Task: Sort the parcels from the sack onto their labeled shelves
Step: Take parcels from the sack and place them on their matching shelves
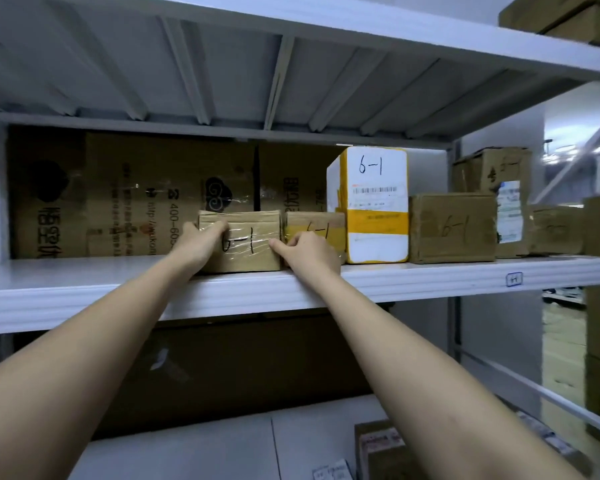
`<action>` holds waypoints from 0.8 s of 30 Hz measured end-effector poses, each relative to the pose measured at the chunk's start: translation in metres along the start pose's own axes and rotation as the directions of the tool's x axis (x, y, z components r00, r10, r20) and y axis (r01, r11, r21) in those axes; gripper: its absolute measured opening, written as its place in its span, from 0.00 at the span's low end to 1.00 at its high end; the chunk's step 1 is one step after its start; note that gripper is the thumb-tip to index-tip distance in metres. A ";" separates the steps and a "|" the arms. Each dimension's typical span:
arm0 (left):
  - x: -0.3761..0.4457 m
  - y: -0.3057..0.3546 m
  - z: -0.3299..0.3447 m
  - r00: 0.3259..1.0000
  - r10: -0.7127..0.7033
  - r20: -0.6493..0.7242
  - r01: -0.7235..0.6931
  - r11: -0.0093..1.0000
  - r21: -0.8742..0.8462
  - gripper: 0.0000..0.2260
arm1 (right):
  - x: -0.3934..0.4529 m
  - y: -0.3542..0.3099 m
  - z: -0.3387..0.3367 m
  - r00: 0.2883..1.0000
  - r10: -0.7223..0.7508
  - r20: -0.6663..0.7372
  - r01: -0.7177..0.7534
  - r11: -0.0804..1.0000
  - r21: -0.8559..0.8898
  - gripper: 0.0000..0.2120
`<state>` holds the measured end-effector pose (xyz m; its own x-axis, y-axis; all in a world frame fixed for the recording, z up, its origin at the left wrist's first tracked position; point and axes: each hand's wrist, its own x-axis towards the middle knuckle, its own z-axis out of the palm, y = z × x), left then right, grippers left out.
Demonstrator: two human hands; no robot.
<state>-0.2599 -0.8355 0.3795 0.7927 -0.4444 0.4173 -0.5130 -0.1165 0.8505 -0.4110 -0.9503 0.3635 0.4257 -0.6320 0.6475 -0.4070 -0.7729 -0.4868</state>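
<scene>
A small brown taped parcel (pixel 246 242) marked 6-1 rests on the white shelf (pixel 430 275), near its front edge. My left hand (pixel 198 242) grips the parcel's left side and top corner. My right hand (pixel 305 252) presses against its right front corner, in front of a second small brown parcel (pixel 317 225) marked 6-1 that touches it. To the right stand a tall white and yellow box (pixel 376 206) and a brown box (pixel 452 228), both marked 6-1. A small label (pixel 513 279) sticks on the shelf's front lip.
A large flattened printed carton (pixel 118 195) leans against the back of the shelf. More brown boxes (pixel 499 188) fill the far right. The upper shelf (pixel 291 81) hangs low overhead. On the lower shelf lie a brown box (pixel 381 448) and white sheets.
</scene>
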 end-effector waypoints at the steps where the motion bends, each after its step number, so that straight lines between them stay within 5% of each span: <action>1: 0.001 -0.001 0.000 1.000 -0.004 -0.001 0.004 1.000 0.020 0.36 | 0.001 0.000 0.000 1.000 0.001 0.002 -0.001 1.000 -0.006 0.23; 24: -0.002 0.006 0.003 0.998 0.000 -0.065 0.015 0.971 0.240 0.28 | 0.014 0.004 0.010 0.997 0.078 0.018 -0.078 0.996 -0.041 0.14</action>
<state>-0.2657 -0.8380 0.3830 0.8122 -0.3860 0.4375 -0.5649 -0.3327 0.7551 -0.3984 -0.9629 0.3645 0.4073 -0.6915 0.5965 -0.4713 -0.7187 -0.5113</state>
